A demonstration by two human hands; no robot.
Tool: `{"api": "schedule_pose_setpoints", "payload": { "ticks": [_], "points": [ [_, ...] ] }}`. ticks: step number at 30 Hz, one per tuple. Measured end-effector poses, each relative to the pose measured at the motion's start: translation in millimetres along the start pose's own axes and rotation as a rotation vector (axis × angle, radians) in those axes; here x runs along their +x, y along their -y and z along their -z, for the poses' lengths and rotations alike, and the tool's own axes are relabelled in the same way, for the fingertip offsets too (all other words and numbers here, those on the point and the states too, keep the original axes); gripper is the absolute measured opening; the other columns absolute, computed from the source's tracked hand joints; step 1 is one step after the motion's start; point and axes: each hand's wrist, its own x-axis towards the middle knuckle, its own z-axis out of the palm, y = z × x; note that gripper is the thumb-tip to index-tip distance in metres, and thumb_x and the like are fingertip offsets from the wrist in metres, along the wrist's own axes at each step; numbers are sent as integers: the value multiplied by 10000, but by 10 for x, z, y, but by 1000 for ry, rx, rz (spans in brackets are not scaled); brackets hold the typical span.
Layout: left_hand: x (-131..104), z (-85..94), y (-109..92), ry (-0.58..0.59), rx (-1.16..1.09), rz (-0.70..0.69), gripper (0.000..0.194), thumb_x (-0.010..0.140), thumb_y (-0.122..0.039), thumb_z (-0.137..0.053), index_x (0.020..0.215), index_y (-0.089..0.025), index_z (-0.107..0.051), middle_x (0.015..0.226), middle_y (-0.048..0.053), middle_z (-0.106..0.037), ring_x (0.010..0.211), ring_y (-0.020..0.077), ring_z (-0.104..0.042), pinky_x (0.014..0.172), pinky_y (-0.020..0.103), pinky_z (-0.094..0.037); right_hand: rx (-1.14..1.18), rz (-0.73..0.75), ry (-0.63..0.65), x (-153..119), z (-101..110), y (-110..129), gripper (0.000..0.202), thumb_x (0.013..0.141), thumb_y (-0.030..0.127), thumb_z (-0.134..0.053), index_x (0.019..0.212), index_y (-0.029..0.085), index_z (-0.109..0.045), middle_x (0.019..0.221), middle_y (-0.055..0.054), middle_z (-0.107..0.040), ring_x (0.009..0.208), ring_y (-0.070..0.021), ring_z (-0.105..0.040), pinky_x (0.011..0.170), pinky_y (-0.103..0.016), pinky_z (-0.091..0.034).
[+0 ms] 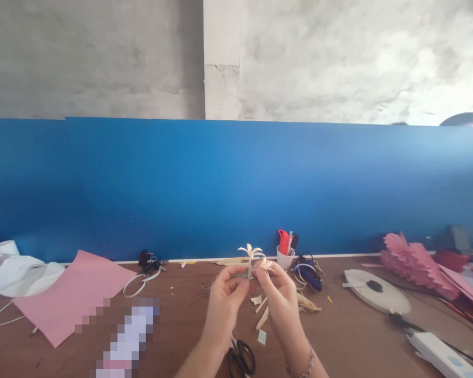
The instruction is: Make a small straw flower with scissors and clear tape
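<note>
A small cream-coloured craft flower (249,253) with thin curled petals stands upright above my fingertips. My left hand (225,300) is closed, its thumb and fingers pinching the flower's stem. Close beside it, my right hand (280,295) is closed on another curled pale petal piece (265,264); I cannot tell whether it is joined to the flower. Black-handled scissors (241,358) lie below my hands, partly hidden by the left wrist. Pale dry strips (262,318) and scraps are scattered on the brown table (181,328) under the right hand.
Behind my hands stands a white cup (285,259) with a red-handled tool and pens. Pink paper (76,294) and a white cloth-like bundle (27,275) lie left. To the right are an oval white device (376,290), a power strip (443,354) and pleated pink paper (415,265). A blue partition (228,184) borders the table.
</note>
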Motion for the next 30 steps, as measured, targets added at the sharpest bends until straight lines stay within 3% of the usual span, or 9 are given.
{"api": "schedule_pose_setpoints", "payload": {
  "ticks": [5,9,17,25,30],
  "points": [
    [43,32,-45,28,41,-46,224,713,-265,-678,910,-158,-682,993,96,-698,961,221,-615,853,301,-436,-68,62,1,-8,-5,42,176,798,358,-607,784,182,-599,766,-27,-611,725,-164,-547,672,-258,-444],
    [73,34,-62,102,51,-36,194,728,-261,-673,887,-155,-708,959,90,-716,947,214,-622,888,308,-421,-71,90,36,-6,-16,72,169,805,345,-601,753,184,-593,758,-16,-606,718,-152,-544,669,-244,-436],
    [96,0,50,-69,-21,-55,150,646,-238,-737,767,-151,-726,817,72,-740,803,188,-646,788,284,-470,-50,81,19,-28,-45,32,152,800,332,-610,764,186,-591,725,-4,-578,643,-125,-514,561,-212,-423],
    [117,-34,75,-106,-38,-62,151,633,-246,-745,749,-150,-732,776,66,-736,766,180,-645,743,267,-480,-63,120,-56,-67,-111,36,155,797,340,-613,771,189,-592,744,-18,-595,670,-143,-532,572,-230,-438],
    [122,5,66,-87,-22,-70,129,633,-234,-742,729,-149,-731,751,59,-731,752,170,-637,740,255,-475,-13,127,-38,-65,-96,5,132,794,316,-620,744,200,-581,795,-7,-587,727,-143,-537,622,-228,-442]
  ]
}}
